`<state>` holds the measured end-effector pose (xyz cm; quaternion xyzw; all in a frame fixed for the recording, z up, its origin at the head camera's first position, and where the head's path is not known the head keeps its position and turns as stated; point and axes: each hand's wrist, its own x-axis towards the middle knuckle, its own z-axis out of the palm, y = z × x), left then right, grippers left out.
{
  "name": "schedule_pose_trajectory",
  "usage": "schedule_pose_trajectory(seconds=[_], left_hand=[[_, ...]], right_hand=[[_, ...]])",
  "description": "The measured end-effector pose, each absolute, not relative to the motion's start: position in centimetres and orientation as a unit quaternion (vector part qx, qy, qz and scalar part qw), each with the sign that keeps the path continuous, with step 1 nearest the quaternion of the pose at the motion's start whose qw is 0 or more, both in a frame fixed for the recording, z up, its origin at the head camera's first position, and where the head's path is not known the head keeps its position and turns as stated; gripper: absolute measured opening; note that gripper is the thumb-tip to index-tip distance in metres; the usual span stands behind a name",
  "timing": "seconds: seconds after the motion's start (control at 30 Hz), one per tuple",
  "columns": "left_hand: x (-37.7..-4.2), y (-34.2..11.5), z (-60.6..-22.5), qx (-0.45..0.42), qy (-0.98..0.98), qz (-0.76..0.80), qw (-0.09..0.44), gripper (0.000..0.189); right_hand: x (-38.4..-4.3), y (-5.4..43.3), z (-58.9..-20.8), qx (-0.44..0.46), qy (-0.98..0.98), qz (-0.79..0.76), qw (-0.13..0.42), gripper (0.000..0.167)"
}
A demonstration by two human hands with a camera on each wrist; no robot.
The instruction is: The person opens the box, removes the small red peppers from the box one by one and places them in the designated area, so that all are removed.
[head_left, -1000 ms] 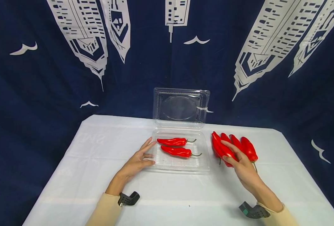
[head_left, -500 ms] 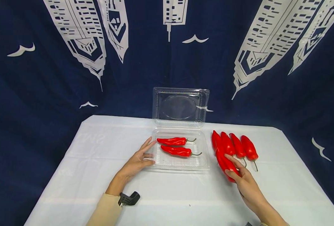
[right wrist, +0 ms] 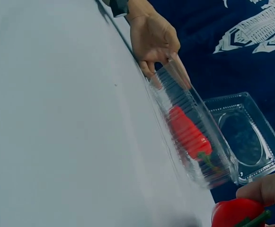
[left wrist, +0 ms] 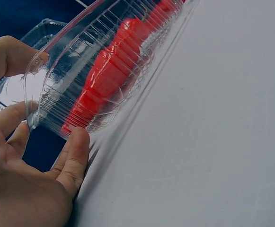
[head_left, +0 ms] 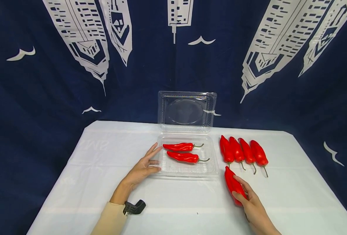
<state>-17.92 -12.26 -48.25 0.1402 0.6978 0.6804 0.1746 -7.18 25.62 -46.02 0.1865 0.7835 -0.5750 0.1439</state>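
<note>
In the head view, a clear plastic clamshell container [head_left: 179,170] lies with its lid [head_left: 186,112] raised at the back. Inside are two red peppers [head_left: 183,157], side by side with stems to the right. My left hand [head_left: 141,168] touches the container's left side with spread, fairly straight fingers; the left wrist view has the thumb [left wrist: 75,158] against its wall. Right of the container, my right hand [head_left: 251,200] grips another red pepper [head_left: 232,182] between thumb and fingers. Its stem end is hidden by the hand there but shows in the right wrist view, with a green stem [right wrist: 255,220].
Several more red peppers [head_left: 236,150] lie in a row behind my right hand, stems toward me. All stand on a white-covered table [head_left: 103,156]. Behind it hangs a dark blue cloth [head_left: 161,65] with white buildings and birds.
My right hand has drawn one pepper toward me, away from the row, which now shows uncovered. My left hand has stayed at the container's side.
</note>
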Motion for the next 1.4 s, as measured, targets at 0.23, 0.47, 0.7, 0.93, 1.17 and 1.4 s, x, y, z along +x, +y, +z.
schedule_pose_trajectory(seconds=[0.23,0.47,0.7,0.93,1.17,1.4], left_hand=[[-17.9,-12.3,-48.3,0.140,0.700,0.678,0.172,0.084],[-17.9,-12.2,-48.2,0.144,0.699,0.679,0.171,0.084],[-18.0,-12.3,-48.2,0.143,0.701,0.678,0.170,0.084],[-17.9,-12.2,-48.2,0.138,0.698,0.681,0.173,0.083],[-17.9,-12.2,-48.2,0.139,0.696,0.683,0.173,0.083],[-18.0,-12.1,-48.3,0.138,0.699,0.681,0.170,0.083]], right_hand=[[-6.5,25.6,-46.6,0.191,0.773,-0.590,0.135,0.066],[-5.9,25.4,-46.9,0.209,0.786,-0.571,0.112,0.069],[-5.9,25.6,-47.1,0.247,0.772,-0.578,0.090,0.071],[-6.5,25.7,-47.4,0.235,0.815,-0.519,0.108,0.069],[-6.9,25.7,-47.2,0.222,0.823,-0.510,0.120,0.069],[-7.3,25.6,-47.5,0.213,0.827,-0.507,0.117,0.071]])
